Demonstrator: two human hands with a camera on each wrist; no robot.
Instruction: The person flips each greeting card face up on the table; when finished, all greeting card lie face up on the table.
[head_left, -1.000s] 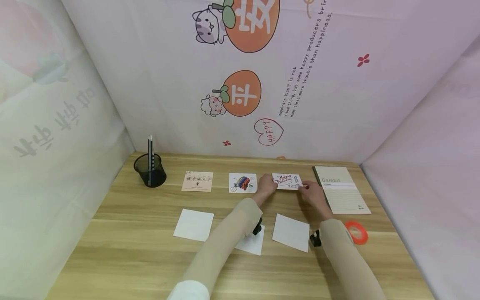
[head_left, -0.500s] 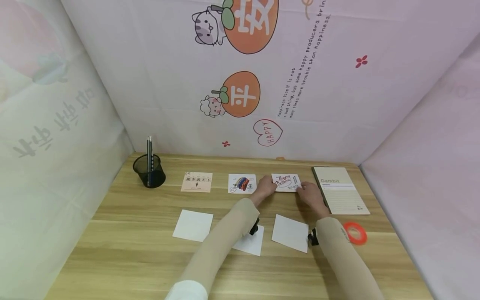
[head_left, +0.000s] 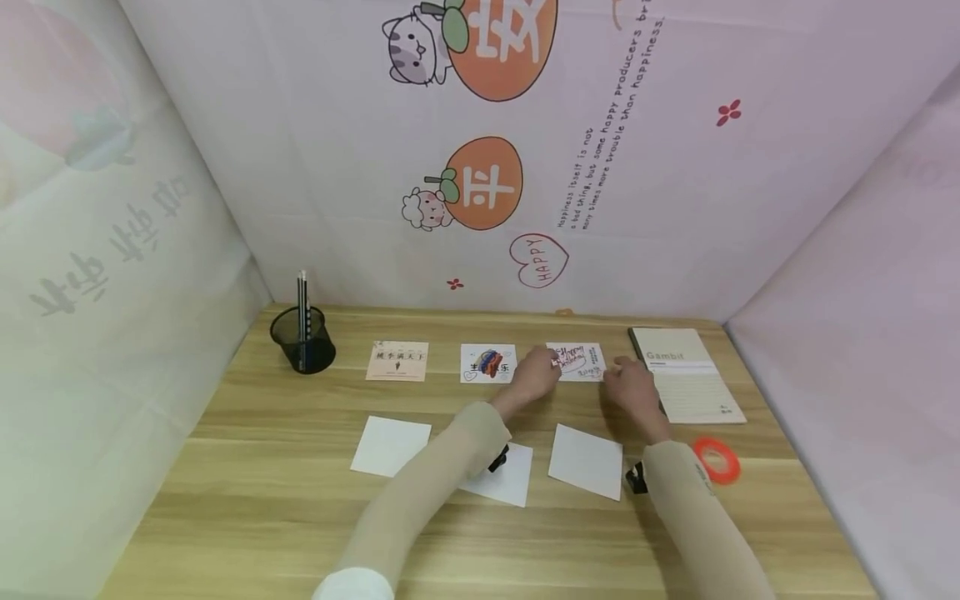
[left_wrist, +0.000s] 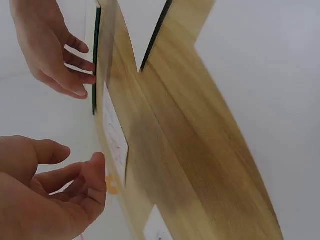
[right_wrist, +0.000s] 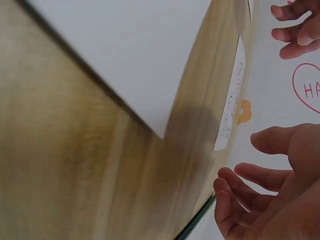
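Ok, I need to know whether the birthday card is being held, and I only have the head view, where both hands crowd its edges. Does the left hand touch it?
Observer: It doesn't look so. In the left wrist view, a gap shows between the birthday card and the fingers of the left hand.
Operator: And on the other side?
Observer: A gap there too: in the right wrist view, the right hand is apart from the card's near end.
Operator: Is the right thumb pinching anything?
Observer: No. The right thumb stands apart from the right fingers, with nothing between them.
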